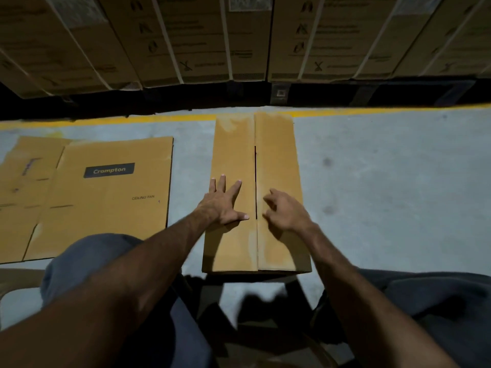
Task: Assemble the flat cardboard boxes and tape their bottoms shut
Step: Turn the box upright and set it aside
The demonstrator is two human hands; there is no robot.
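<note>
An assembled cardboard box (256, 192) stands on the grey concrete floor (372, 181) directly in front of the seated person, its two long flaps folded inward so that they meet along a centre seam (255, 181). The seam is not fully closed — a thin dark slit shows along its middle stretch — and no tape is visible on it.

The left hand (221, 204) lies flat on the left flap, its fingers (235, 187) straight and spread wide, pressing the cardboard down beside the seam with the thumb reaching toward it. The right hand (284, 211) hovers at or rests lightly on the right flap just across the seam; its fingers are loosely curled and hold nothing, though motion blur makes it hard to tell whether they touch the surface.

The step in hand appears to be closing and flattening the bottom flaps, with taping not yet begun. The next move probably calls for bringing the two flap edges tight together and keeping them pressed while tape is laid along the seam — yet no tape roll or dispenser shows anywhere in view, so it would have to be fetched first.

To the left, well apart from the box, a flat unassembled carton (106, 192) printed "Crompton" lies on the floor, awaiting its turn
</note>
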